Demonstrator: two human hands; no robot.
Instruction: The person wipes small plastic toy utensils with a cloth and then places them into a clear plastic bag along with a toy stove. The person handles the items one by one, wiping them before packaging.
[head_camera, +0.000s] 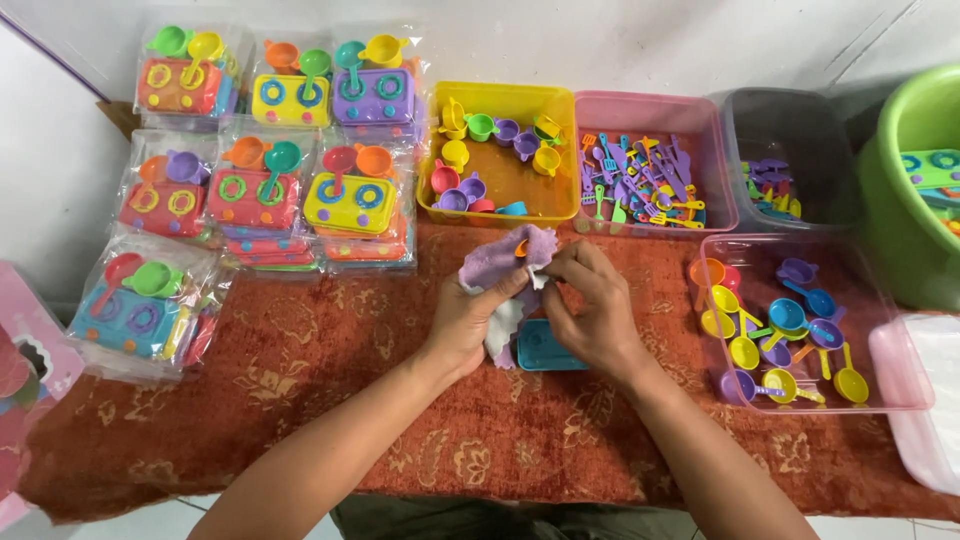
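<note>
Clear plastic packages of toy stove sets sit in stacks at the far left corner of the counter. Back row: orange stove pack (182, 80), yellow stove pack (291, 92), purple stove pack (373, 90). Middle row: red stove pack (162, 200), pink-red stove pack (250, 195), second yellow stove pack (352, 200) (these sit on further packs beneath). Near the left edge, a blue stove pack (135, 315). Each shows small coloured pans on top. A pink box (30, 370) stands off the left edge, partly cut off.

free: red mat (300, 400) near edge | blocked: yellow bin (497, 210) ahead, clear tub (800, 400) right, packets (260, 190) left
</note>
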